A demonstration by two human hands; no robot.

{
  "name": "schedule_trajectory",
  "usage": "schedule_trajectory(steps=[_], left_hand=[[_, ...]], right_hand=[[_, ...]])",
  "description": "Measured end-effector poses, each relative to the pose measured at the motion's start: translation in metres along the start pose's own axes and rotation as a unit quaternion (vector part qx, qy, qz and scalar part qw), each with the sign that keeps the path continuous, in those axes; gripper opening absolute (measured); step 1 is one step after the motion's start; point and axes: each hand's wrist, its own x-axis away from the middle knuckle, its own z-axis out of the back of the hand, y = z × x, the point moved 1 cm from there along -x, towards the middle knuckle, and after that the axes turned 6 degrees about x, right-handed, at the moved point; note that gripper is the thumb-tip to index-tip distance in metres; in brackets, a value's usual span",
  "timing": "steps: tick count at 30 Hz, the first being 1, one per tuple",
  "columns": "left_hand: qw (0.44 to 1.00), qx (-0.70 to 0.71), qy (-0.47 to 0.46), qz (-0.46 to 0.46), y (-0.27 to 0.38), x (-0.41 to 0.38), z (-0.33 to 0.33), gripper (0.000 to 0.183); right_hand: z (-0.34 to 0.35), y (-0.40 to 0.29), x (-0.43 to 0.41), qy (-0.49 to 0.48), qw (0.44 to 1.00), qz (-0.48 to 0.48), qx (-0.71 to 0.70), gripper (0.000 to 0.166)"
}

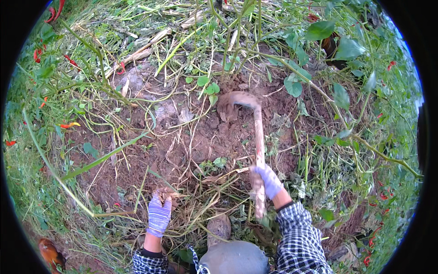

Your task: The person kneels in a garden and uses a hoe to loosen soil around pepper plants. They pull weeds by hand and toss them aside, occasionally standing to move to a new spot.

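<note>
In a striped purple knit glove, my right hand (268, 181) grips the wooden handle (259, 137) of a short-handled tool that looks like a hoe. Its curved, soil-coated head (239, 99) is blurred and meets the loose brown soil (212, 133) in front of me. My left hand (160, 210), gloved alike with earth-stained fingertips, is pinched around a small wad of dry plant bits (179, 195). It sits low over a heap of dry stalks and vines (202, 205). Fingers and soil hide part of the wad and the tool's edge.
Chilli plants with red pods (70, 125) crowd both sides. A leafy branch (328, 97) arches across the right. Chickens show at lower left (51, 253) and upper right (330, 51). Cut vines and a dry stalk (140, 51) lie farther off. My shoe (219, 227) is below.
</note>
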Motion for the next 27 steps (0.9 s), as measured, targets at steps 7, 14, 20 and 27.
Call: schedule_trajectory(steps=[7, 14, 20, 27], left_hand=[[1.0, -0.015, -0.016, -0.007, 0.013, -0.01, -0.009, 0.025], [0.999, -0.028, -0.017, 0.005, 0.021, -0.012, -0.011, 0.029], [1.0, -0.025, -0.009, 0.013, 0.019, -0.014, -0.012, 0.029], [0.992, -0.085, 0.044, -0.077, 0.024, -0.034, 0.002, 0.025]], right_hand=[[-0.036, 0.042, 0.005, 0.184, 0.971, 0.141, 0.058, 0.018], [-0.071, 0.029, -0.086, 0.186, 0.976, 0.088, -0.067, 0.013], [-0.079, 0.034, -0.062, 0.025, 0.99, -0.019, -0.141, 0.01], [-0.071, 0.029, -0.037, 0.125, 0.967, 0.139, 0.175, 0.011]])
